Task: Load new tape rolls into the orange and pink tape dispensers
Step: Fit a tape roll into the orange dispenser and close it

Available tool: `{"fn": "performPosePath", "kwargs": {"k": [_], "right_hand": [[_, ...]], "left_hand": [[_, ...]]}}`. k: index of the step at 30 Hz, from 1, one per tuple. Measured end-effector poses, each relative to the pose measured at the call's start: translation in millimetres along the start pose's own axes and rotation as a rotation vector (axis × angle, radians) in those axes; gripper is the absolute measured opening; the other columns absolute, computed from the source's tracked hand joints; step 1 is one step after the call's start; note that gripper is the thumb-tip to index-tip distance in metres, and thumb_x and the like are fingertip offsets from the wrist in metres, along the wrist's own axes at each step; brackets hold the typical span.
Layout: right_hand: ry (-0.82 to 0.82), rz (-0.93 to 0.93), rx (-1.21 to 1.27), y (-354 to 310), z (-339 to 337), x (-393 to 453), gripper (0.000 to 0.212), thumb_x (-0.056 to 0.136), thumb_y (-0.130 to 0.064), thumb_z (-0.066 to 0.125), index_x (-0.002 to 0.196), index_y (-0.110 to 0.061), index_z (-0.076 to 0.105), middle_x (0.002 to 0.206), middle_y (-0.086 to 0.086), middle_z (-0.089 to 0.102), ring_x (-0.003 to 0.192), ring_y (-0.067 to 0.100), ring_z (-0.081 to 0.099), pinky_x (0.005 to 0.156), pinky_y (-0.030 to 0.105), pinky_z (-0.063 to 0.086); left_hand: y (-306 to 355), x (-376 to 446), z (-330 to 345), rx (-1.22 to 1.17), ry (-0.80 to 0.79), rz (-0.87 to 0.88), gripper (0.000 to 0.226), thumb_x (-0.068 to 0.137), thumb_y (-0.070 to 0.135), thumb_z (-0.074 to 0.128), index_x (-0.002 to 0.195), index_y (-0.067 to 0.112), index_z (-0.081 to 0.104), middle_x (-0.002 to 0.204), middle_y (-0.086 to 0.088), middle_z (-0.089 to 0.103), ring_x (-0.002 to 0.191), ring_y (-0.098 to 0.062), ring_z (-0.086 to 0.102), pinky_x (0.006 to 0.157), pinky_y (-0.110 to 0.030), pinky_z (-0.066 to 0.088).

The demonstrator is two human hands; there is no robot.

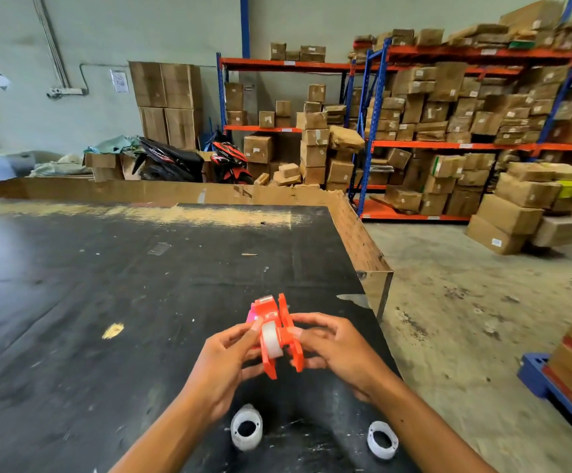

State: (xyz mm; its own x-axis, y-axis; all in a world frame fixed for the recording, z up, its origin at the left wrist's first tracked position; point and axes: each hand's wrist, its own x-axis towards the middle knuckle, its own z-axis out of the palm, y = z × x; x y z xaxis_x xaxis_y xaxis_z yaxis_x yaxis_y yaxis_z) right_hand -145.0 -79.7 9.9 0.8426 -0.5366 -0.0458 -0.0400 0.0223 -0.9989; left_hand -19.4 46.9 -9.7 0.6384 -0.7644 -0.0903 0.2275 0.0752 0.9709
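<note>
Both hands grip the orange tape dispenser (279, 331): left hand (225, 361) steadies the clear tape roll (271, 337), right hand (334, 349) should close evenly.

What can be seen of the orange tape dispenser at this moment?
The orange tape dispenser looks like glossy plastic, with two side plates spread apart and a whitish tape roll between them. It is held above the black table, the left hand and right hand each gripping one side.
</note>
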Motion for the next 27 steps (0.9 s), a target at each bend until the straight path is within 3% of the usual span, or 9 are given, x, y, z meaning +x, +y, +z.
{"fn": "performPosePath", "kwargs": {"k": [4,7,12,16,18,21,25,27], "right_hand": [[0.042,-0.049,-0.065,2.3,-2.0,-9.0,0.036,0.083,-0.024,0.072,0.117,-0.018,0.066,0.096,0.014,0.077,0.089,0.021,0.074,0.072,0.030,0.061],[0.046,-0.094,-0.038,1.3,-0.3,-14.7,0.033,0.083,-0.025,0.072,0.115,-0.020,0.069,0.100,0.017,0.075,0.094,0.023,0.073,0.070,0.026,0.061],[0.034,-0.158,0.036,-1.0,5.8,-20.1,0.024,0.083,-0.021,0.070,0.107,-0.023,0.073,0.098,-0.003,0.078,0.094,0.013,0.073,0.068,0.020,0.058],[0.082,-0.214,0.045,0.6,15.1,-23.4,0.030,0.078,-0.030,0.070,0.105,-0.018,0.075,0.097,0.001,0.079,0.097,0.018,0.072,0.080,0.033,0.062],[0.115,-0.254,0.016,2.5,21.4,-26.2,0.020,0.082,-0.027,0.069,0.101,-0.024,0.076,0.091,0.006,0.078,0.094,0.019,0.072,0.082,0.038,0.060],[0.160,-0.309,-0.019,3.4,29.0,-30.4,0.014,0.086,-0.029,0.066,0.089,-0.035,0.077,0.087,0.013,0.072,0.084,0.023,0.070,0.074,0.036,0.059],[0.157,-0.326,-0.077,5.1,29.8,-32.1,0.021,0.086,-0.037,0.062,0.095,-0.027,0.078,0.089,0.016,0.071,0.087,0.028,0.067,0.075,0.036,0.057],[0.129,-0.315,-0.093,2.7,27.7,-32.2,0.023,0.087,-0.038,0.061,0.099,-0.027,0.077,0.087,0.009,0.075,0.088,0.025,0.069,0.078,0.036,0.057]], "left_hand": [[0.8,-5.3,8.7,0.014,0.000,0.054,0.023,0.089,0.020,0.060,0.106,0.007,0.071,0.095,-0.018,0.077,0.078,-0.023,0.074,0.058,-0.028,0.059],[2.7,-9.2,12.4,0.006,-0.005,0.080,0.025,0.089,0.019,0.060,0.107,0.007,0.071,0.096,-0.018,0.077,0.078,-0.022,0.074,0.058,-0.028,0.059],[8.2,-15.7,12.2,-0.016,-0.030,0.131,0.030,0.082,0.026,0.063,0.105,0.010,0.073,0.097,-0.018,0.077,0.081,-0.024,0.073,0.060,-0.030,0.059],[11.7,-21.5,11.1,-0.035,-0.019,0.171,0.029,0.079,0.028,0.063,0.099,0.013,0.077,0.095,-0.016,0.078,0.080,-0.024,0.073,0.060,-0.030,0.059],[12.0,-23.9,11.3,-0.030,-0.020,0.199,0.028,0.078,0.029,0.064,0.097,0.015,0.078,0.094,-0.014,0.078,0.080,-0.023,0.074,0.059,-0.029,0.059],[12.7,-27.7,11.9,-0.029,-0.017,0.241,0.025,0.079,0.031,0.063,0.094,0.019,0.079,0.094,-0.008,0.079,0.083,-0.022,0.076,0.059,-0.027,0.059],[14.3,-29.9,10.5,-0.010,-0.025,0.246,0.025,0.079,0.032,0.063,0.095,0.019,0.079,0.095,-0.007,0.079,0.085,-0.023,0.076,0.059,-0.026,0.059],[16.9,-29.1,10.2,0.015,-0.027,0.243,0.026,0.081,0.031,0.063,0.097,0.017,0.078,0.096,-0.008,0.079,0.086,-0.023,0.075,0.061,-0.027,0.060]]}}
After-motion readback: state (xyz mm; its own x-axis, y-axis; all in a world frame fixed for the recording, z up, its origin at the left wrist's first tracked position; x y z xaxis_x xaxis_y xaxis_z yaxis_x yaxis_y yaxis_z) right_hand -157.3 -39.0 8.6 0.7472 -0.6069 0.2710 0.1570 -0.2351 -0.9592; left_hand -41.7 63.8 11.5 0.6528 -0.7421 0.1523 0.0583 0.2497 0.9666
